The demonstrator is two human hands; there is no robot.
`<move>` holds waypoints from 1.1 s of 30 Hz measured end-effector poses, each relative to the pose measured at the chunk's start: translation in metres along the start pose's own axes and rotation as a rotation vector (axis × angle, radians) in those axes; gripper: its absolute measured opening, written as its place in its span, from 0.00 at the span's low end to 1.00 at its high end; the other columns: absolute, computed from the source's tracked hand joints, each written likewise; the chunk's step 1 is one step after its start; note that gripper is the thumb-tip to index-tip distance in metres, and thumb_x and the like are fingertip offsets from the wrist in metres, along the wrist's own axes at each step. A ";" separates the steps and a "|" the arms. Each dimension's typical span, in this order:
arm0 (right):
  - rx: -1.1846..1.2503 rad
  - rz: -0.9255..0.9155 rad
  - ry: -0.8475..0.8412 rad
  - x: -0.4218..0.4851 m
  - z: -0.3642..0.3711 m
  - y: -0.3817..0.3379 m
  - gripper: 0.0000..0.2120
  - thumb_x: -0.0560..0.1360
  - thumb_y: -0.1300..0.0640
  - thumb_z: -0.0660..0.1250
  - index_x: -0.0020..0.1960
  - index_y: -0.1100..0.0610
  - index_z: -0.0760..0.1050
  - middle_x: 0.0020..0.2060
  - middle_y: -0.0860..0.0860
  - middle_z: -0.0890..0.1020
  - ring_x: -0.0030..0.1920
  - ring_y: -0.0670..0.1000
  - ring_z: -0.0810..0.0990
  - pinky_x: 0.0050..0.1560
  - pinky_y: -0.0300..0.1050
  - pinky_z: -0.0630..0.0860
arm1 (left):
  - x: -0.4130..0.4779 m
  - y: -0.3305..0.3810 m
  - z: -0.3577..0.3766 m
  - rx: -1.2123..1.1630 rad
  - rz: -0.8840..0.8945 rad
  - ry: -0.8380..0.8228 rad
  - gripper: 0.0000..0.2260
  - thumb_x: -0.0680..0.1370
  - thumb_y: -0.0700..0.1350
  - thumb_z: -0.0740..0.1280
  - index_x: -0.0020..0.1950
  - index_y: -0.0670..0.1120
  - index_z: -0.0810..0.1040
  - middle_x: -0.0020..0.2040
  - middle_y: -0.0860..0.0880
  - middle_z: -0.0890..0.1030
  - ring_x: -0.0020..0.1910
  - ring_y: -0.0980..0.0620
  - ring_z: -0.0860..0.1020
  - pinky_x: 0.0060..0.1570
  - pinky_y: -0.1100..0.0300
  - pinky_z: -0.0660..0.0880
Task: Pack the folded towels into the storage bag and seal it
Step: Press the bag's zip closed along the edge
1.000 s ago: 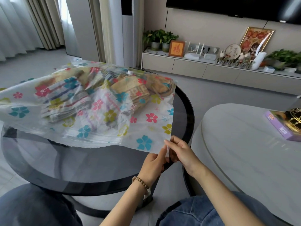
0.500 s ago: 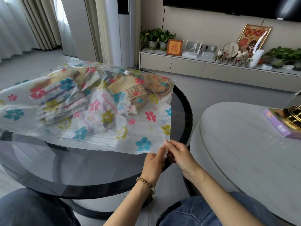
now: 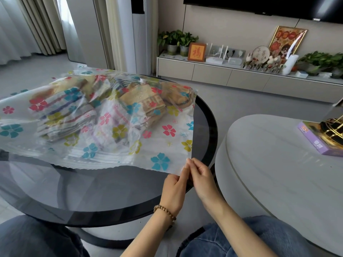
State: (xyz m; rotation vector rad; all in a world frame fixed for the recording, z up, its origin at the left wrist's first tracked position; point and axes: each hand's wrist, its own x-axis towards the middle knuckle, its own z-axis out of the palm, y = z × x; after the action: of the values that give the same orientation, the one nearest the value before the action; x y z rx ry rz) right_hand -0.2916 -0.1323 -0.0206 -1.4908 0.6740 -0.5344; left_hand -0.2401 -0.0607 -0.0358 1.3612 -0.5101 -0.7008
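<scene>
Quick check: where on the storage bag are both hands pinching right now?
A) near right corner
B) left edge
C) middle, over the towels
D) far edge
A: the left hand and right hand both pinch the near right corner of the flower-print storage bag, clear of the folded towels.

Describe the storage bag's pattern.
The storage bag is translucent, printed with red, teal, yellow and pink flowers; the head view shows it best.

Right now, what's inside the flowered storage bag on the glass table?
Through the clear storage bag: a striped towel stack at left, a tan folded towel mid-bag, another tan bundle at the right edge. Flower print and wrinkles hide anything beneath or between them.
</scene>
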 end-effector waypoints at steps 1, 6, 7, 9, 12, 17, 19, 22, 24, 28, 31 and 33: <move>0.027 -0.004 0.000 0.000 0.001 -0.001 0.12 0.81 0.56 0.56 0.47 0.52 0.78 0.43 0.46 0.85 0.47 0.45 0.84 0.48 0.41 0.82 | 0.000 0.003 0.001 -0.029 -0.013 -0.004 0.22 0.80 0.49 0.60 0.27 0.46 0.79 0.23 0.58 0.76 0.25 0.64 0.73 0.28 0.74 0.67; 0.161 0.017 0.046 0.001 0.005 -0.002 0.12 0.81 0.56 0.58 0.46 0.53 0.79 0.40 0.47 0.85 0.45 0.46 0.84 0.48 0.41 0.80 | 0.005 0.014 -0.001 -0.139 -0.069 0.075 0.28 0.80 0.45 0.59 0.18 0.50 0.69 0.17 0.56 0.65 0.18 0.61 0.62 0.20 0.72 0.60; 0.182 0.029 0.038 0.001 0.005 -0.002 0.12 0.80 0.56 0.58 0.46 0.53 0.79 0.40 0.47 0.86 0.44 0.45 0.84 0.47 0.40 0.80 | 0.005 0.015 -0.002 -0.160 -0.086 0.089 0.26 0.80 0.45 0.60 0.20 0.50 0.69 0.18 0.57 0.64 0.18 0.61 0.61 0.20 0.72 0.59; 0.216 0.060 0.026 0.000 0.006 -0.003 0.12 0.80 0.56 0.58 0.45 0.52 0.80 0.40 0.45 0.86 0.44 0.44 0.84 0.46 0.38 0.81 | 0.004 0.016 -0.002 -0.220 -0.133 0.120 0.22 0.80 0.44 0.60 0.24 0.51 0.70 0.18 0.57 0.64 0.17 0.61 0.61 0.19 0.72 0.60; 0.192 0.033 0.062 -0.001 0.007 -0.006 0.12 0.80 0.56 0.58 0.46 0.50 0.80 0.41 0.44 0.86 0.47 0.45 0.85 0.47 0.38 0.81 | 0.003 0.015 0.000 -0.197 -0.095 0.157 0.21 0.80 0.45 0.60 0.26 0.49 0.68 0.18 0.57 0.64 0.18 0.61 0.61 0.20 0.70 0.60; 0.091 -0.021 -0.002 -0.008 0.006 -0.006 0.11 0.80 0.54 0.60 0.47 0.47 0.81 0.45 0.42 0.86 0.50 0.43 0.84 0.47 0.36 0.80 | 0.001 0.012 0.000 -0.091 -0.020 0.135 0.19 0.80 0.48 0.58 0.29 0.48 0.71 0.20 0.57 0.68 0.20 0.61 0.66 0.23 0.72 0.63; 0.091 -0.001 -0.024 -0.009 0.007 -0.008 0.12 0.80 0.55 0.59 0.46 0.47 0.81 0.44 0.41 0.86 0.49 0.42 0.84 0.47 0.36 0.80 | 0.001 0.014 0.002 -0.171 -0.054 0.096 0.16 0.80 0.47 0.59 0.34 0.45 0.74 0.21 0.56 0.71 0.20 0.62 0.68 0.22 0.72 0.65; 0.161 0.057 -0.038 -0.009 0.004 -0.011 0.12 0.80 0.56 0.59 0.46 0.49 0.81 0.43 0.41 0.86 0.48 0.42 0.84 0.44 0.34 0.80 | 0.001 0.018 0.006 -0.243 -0.077 0.084 0.15 0.80 0.45 0.60 0.35 0.43 0.75 0.20 0.55 0.73 0.20 0.62 0.70 0.21 0.72 0.66; 0.201 0.086 -0.049 -0.010 0.001 -0.011 0.11 0.79 0.56 0.60 0.47 0.50 0.82 0.44 0.44 0.87 0.49 0.43 0.84 0.44 0.34 0.80 | 0.000 0.017 0.006 -0.267 -0.049 0.123 0.13 0.80 0.44 0.60 0.37 0.44 0.76 0.21 0.56 0.74 0.21 0.63 0.71 0.22 0.72 0.67; 0.181 0.123 -0.029 -0.010 -0.002 -0.009 0.10 0.79 0.56 0.61 0.48 0.53 0.82 0.32 0.48 0.80 0.30 0.44 0.76 0.31 0.29 0.68 | 0.006 0.014 -0.009 -0.248 -0.065 0.264 0.18 0.79 0.45 0.61 0.29 0.48 0.66 0.19 0.57 0.64 0.19 0.61 0.60 0.20 0.69 0.59; 0.150 0.149 0.013 -0.004 -0.010 -0.004 0.11 0.79 0.53 0.61 0.48 0.55 0.81 0.22 0.46 0.62 0.23 0.43 0.58 0.27 0.35 0.56 | 0.016 0.015 -0.027 -0.245 -0.121 0.355 0.23 0.78 0.47 0.63 0.25 0.50 0.58 0.19 0.56 0.58 0.19 0.59 0.55 0.18 0.68 0.53; 0.166 0.163 0.076 -0.001 -0.010 -0.002 0.12 0.79 0.53 0.60 0.47 0.56 0.80 0.22 0.47 0.60 0.23 0.43 0.57 0.27 0.37 0.55 | 0.019 0.015 -0.033 -0.240 -0.148 0.363 0.23 0.78 0.48 0.63 0.25 0.50 0.59 0.20 0.56 0.58 0.19 0.58 0.55 0.18 0.67 0.53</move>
State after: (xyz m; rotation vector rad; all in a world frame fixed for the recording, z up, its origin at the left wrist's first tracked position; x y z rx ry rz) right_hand -0.2992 -0.1390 -0.0185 -1.2533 0.7840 -0.5113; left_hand -0.2018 -0.0503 -0.0273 1.2694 -0.0345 -0.5943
